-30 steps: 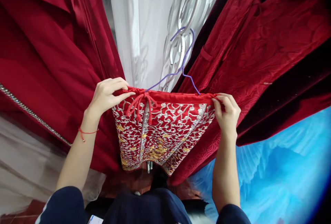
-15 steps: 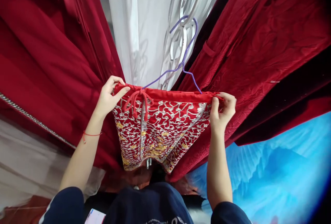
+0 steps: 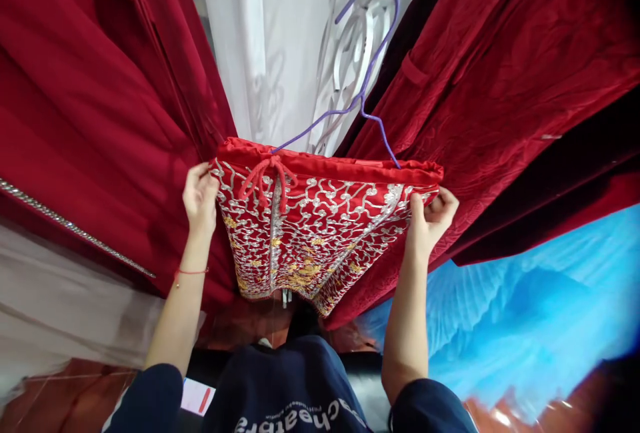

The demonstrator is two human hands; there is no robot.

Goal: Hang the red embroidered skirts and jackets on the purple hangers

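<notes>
Red drapes [image 3: 90,106] hung at 9 and 3 o'clock, with a white curtain [image 3: 270,53] at 12. Between them an embroidered skirt [image 3: 310,233] hung on a purple hanger [image 3: 367,80]. The left hand [image 3: 199,196] pinched the skirt's 9 o'clock edge, fingers pressed together around the cloth. The right hand [image 3: 427,220] gripped the 3 o'clock edge just below the waistband [image 3: 350,170], fingers curled on the fabric. A red drawstring [image 3: 267,180] dangled at 11 o'clock.
</notes>
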